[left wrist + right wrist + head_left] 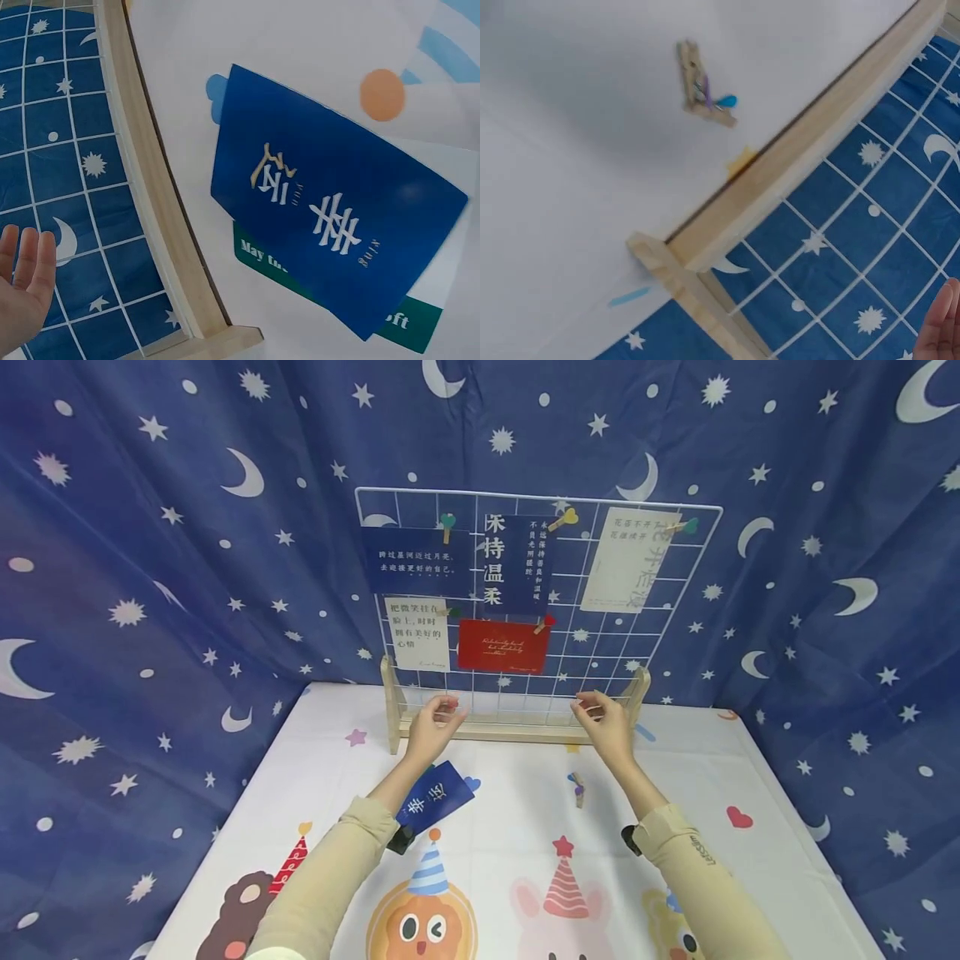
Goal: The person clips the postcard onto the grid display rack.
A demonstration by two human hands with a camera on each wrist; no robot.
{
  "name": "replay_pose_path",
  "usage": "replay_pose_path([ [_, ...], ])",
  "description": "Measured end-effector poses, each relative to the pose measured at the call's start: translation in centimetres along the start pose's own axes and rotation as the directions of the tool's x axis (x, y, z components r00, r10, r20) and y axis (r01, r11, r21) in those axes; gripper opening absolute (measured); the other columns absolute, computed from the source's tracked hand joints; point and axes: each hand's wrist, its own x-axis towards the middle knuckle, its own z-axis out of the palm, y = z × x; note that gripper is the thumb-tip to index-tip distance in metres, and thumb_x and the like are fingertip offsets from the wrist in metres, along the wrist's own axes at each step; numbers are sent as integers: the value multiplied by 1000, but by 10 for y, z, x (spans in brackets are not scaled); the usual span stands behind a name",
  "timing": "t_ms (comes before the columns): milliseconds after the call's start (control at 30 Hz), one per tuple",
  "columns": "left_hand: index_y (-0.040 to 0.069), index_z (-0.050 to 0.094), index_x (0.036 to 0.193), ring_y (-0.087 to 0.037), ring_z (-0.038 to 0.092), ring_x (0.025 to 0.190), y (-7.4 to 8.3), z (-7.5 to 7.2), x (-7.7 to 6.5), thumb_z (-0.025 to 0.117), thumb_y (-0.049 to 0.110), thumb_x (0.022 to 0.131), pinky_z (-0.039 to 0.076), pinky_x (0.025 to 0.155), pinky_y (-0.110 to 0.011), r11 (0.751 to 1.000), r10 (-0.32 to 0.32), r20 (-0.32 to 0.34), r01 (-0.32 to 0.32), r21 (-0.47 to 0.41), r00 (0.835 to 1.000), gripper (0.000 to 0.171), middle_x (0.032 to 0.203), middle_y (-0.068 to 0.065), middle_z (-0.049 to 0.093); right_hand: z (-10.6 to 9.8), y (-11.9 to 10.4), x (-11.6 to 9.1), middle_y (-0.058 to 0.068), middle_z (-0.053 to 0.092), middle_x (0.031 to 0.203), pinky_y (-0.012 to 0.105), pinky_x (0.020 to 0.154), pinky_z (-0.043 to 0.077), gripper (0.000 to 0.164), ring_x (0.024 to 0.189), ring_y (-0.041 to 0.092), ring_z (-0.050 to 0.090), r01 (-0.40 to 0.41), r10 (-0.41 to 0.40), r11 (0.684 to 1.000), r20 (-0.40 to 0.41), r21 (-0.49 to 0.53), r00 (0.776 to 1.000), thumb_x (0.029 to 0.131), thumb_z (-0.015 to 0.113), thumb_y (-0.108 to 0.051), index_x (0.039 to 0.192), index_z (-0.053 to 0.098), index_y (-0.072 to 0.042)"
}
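My left hand (433, 728) is in front of the lower left of the white wire grid (517, 710), its fingers loosely bent. Likewise, my right hand (606, 727) is near the grid's lower right, and nothing shows in its fingers. Clipped on the grid are a blue card (416, 577), a dark blue upright card (517, 597), a white card (611, 572), a smaller white card (420, 652) and a red card (487, 631). Small wooden clothespins (566, 518) with coloured hearts hold them.
A blue card (300, 150) lies over a white and green card (420, 330) on the table by my left forearm. Two small clothespins (694, 75) lie together before the grid's wooden base (802, 142). A starry blue curtain (187, 610) hangs behind.
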Motion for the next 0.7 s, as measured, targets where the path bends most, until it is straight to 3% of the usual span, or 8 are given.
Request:
replay_pose_path([
  [200, -2, 59, 115, -33, 62, 100, -10, -4, -8, 67, 15, 87, 52, 89, -42, 1000, 8, 41, -9, 25, 999, 34, 109, -20, 64, 2, 7, -14, 23, 67, 89, 9, 64, 46, 22, 77, 34, 65, -28, 28, 1000, 27, 13, 999, 86, 66, -7, 104, 66, 6],
  [433, -1, 58, 118, -35, 61, 100, -30, -19, -20, 68, 15, 87, 51, 90, -46, 999, -20, 100, 17, 36, 995, 37, 109, -23, 62, -2, 15, -29, 21, 68, 90, 11, 64, 48, 21, 74, 27, 64, -41, 41, 999, 66, -8, 997, 87, 65, -7, 104, 66, 5],
  [700, -3, 58, 118, -43, 59, 102, -45, -35, -39, 69, 12, 84, 51, 89, -50, 996, -54, 112, 45, 80, 992, 38, 110, -26, 62, -7, 28, -42, 21, 68, 89, 14, 63, 50, 23, 76, 32, 65, -29, 33, 999, 105, -39, 994, 86, 66, -7, 104, 66, 7],
])
